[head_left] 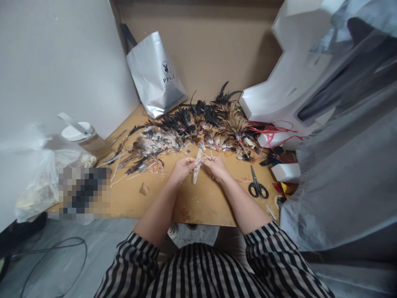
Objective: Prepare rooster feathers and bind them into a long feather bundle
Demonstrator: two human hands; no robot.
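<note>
Both hands, the left hand and right hand, pinch a pale feather above the tabletop, just near of the feather pile; a hard tug could snap its quill.

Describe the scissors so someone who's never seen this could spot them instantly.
Start at the brown board across the person's lap. Right of the right hand, near the board's right edge, lie the scissors: black handles, closed blades pointing away, flat and alone, clear of the feather pile.

Both hands, left hand and right hand, pinch a pale feather over the board. A feather pile lies beyond, scissors to the right.
</note>
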